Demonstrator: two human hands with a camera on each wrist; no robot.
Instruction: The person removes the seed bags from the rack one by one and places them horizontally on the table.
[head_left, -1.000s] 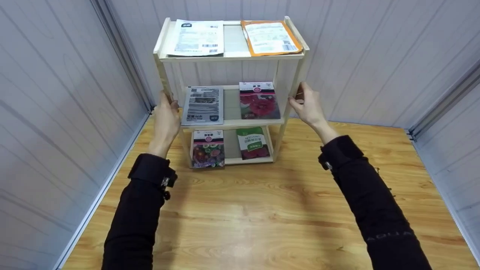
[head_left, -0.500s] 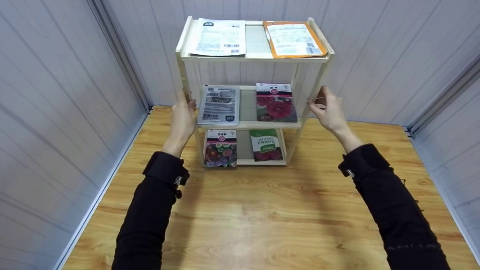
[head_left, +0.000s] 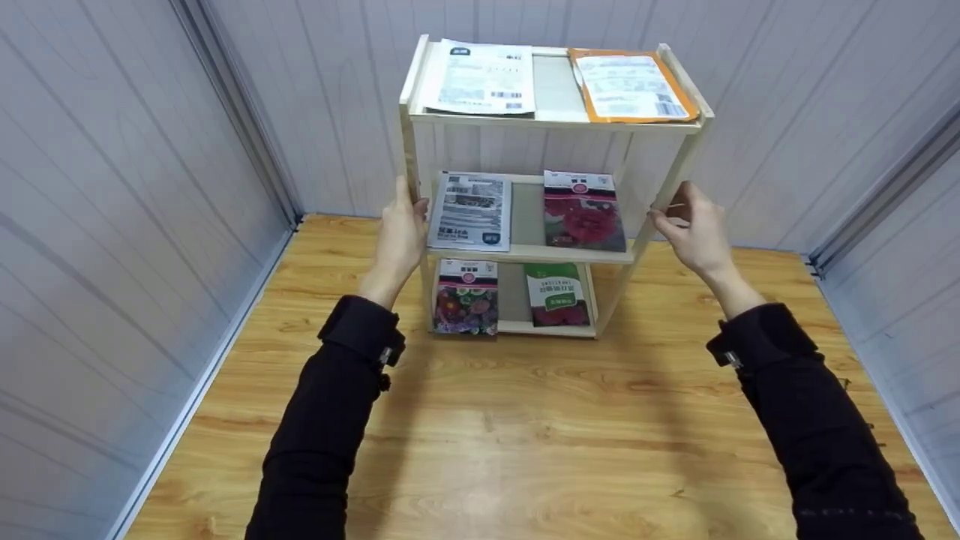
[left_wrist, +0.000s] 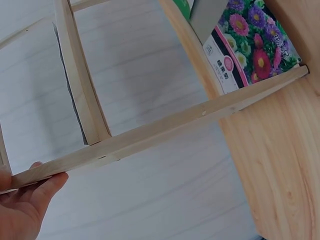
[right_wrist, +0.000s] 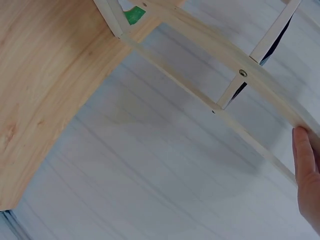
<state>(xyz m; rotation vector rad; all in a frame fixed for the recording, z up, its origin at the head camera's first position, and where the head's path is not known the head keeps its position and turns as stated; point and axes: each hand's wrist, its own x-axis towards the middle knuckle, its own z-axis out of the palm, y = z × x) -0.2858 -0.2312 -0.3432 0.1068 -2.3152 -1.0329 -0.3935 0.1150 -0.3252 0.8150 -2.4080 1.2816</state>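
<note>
A three-tier light wooden rack (head_left: 532, 256) stands on the wood-grain surface. My left hand (head_left: 399, 240) grips its left front post (left_wrist: 165, 126) between the top and middle shelves, thumb and fingers on opposite sides. On the other side, my right hand (head_left: 700, 238) pinches the right front post (right_wrist: 212, 47) at similar height. Flat packets lie in pairs on each tier. On top are a white packet (head_left: 486, 79) and an orange-edged one (head_left: 637, 86). The middle holds a grey packet (head_left: 472, 214) and a red-flower seed packet (head_left: 589, 221). Below are a mixed-flower packet (head_left: 466, 304) and a green-topped packet (head_left: 559, 296).
Pale grooved wall panels (head_left: 360, 97) rise behind the rack and along both sides. A metal corner strip (head_left: 240, 112) runs down at the left back. The wood-grain surface (head_left: 480, 427) stretches in front of the rack, below both dark sleeves.
The rack has shifted to the right across the surface, its packets staying on their shelves. Both hands have moved right along with it, keeping hold of the posts.
</note>
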